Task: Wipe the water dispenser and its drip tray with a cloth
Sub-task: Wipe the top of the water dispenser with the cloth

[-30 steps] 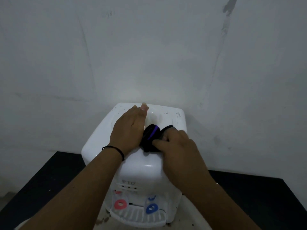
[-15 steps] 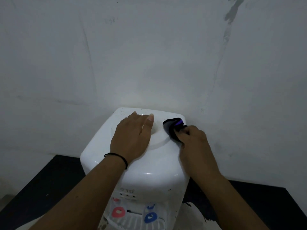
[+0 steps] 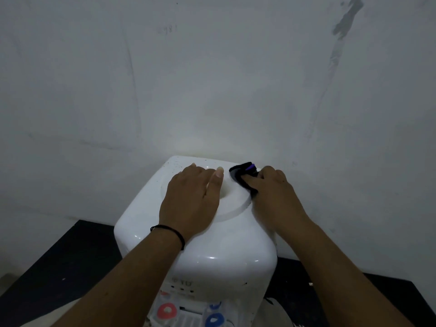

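white dispenser on black counter, grey wall, left hand flat, right hand fingers gripping dark cloth

The pale plaster wall stands just beyond both hands, closing off the far side. The flat left hand blocks the white plastic dispenser top beside the right hand. Right of that hand, open air drops to the black worktop.
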Motion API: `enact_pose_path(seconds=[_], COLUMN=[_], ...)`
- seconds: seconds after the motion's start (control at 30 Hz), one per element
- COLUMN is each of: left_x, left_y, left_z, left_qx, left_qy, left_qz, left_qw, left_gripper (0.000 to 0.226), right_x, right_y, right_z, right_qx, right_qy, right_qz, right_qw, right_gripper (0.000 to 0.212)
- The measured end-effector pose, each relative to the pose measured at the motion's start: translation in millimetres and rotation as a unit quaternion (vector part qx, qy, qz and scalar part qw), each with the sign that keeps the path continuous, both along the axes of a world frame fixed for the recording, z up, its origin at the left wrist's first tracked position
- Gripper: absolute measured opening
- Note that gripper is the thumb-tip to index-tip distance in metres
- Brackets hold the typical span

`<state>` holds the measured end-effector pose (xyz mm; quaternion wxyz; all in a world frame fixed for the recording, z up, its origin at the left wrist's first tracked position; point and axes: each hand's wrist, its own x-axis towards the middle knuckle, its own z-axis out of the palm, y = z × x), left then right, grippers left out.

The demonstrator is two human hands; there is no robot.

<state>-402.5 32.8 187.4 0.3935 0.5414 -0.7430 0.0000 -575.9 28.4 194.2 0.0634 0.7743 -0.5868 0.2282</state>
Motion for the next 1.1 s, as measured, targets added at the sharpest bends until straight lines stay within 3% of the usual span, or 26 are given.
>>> enact_pose_path(seconds=[0.13, 0.27, 0.53, 0.63, 0.77, 0.9, 0.97, 1.1], left_x=[-1.3, -1.1, -1.8, -2.1, -2.3, -2.1, -2.0, -2.3], left_y=[0.2, 0.9, -1.4, -0.7, 0.6, -1.8, -1.7, -0.1], left_z=[0.1, 0.0, -1.4, -0.3, 0.4, -0.7, -1.5, -0.4], left_qx=[-0.002, 0.0, 0.0, 0.005, 0.009, 0.009, 0.006, 0.011], left_qy=[-0.023, -0.053, -0.06, -0.044, -0.038, -0.044, -0.045, -0.04], left_qz=[0.009, 0.019, 0.044, 0.038, 0.044, 0.046, 0.046, 0.044], left_qw=[1.0, 0.998, 0.997, 0.998, 0.998, 0.998, 0.998, 0.998], left_gripper=[0.062, 0.064, 0.057, 0.056, 0.054, 0.053, 0.054, 0.053], right_x=[-5.0, -1.5, -14.8, -16.4, -22.2, 0.9, 5.0, 1.0], right_y=[0.0, -19.5, 32.5, 27.2, 47.5, 77.9, 71.7, 49.3], right_z=[3.2, 13.9, 12.2, 10.5, 12.7, 6.7, 3.8, 15.5], right_qx=[0.02, 0.072, 0.107, 0.128, 0.054, 0.056, -0.003, 0.03], right_qy=[-0.013, -0.031, 0.022, -0.018, -0.061, 0.03, 0.069, 0.052], right_qz=[0.031, 0.008, 0.007, -0.018, -0.012, 0.012, -0.007, -0.069], right_qw=[0.999, 0.997, 0.994, 0.991, 0.997, 0.998, 0.998, 0.996], right_gripper=[0.059, 0.044, 0.052, 0.049, 0.046, 0.059, 0.062, 0.048])
